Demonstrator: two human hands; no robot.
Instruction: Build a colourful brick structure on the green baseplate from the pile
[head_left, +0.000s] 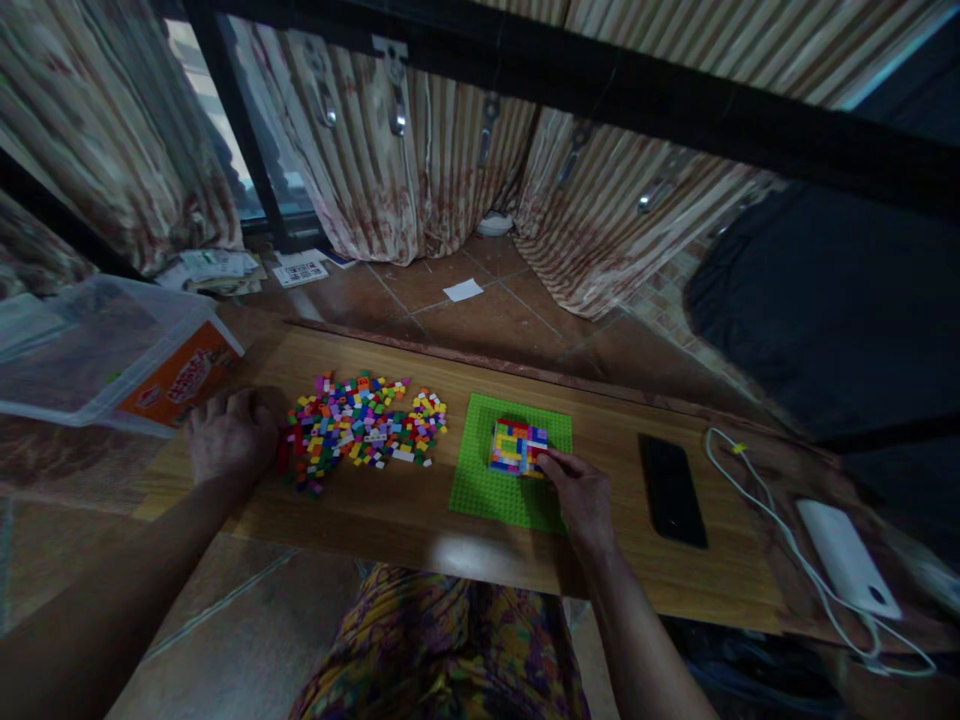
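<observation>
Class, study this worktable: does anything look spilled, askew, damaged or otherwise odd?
Nothing looks damaged. The loose bricks lie in a scattered pile by the left hand, not sorted. A white cable trails in loops from the power bank over the table's right end. The right hand touches the block build on the green baseplate.

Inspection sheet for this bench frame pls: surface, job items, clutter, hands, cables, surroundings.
Surface: wooden board, low over a tiled floor.
Job's things: green baseplate with a multicoloured brick block on it; loose brick pile to its left.
Clutter: black phone, white power bank, clear plastic bin.
Grippers: left hand rests at the pile's edge; right hand fingers touch the block.
Cables: white cable runs to the power bank.
Surroundings: curtains, papers on the floor.
</observation>
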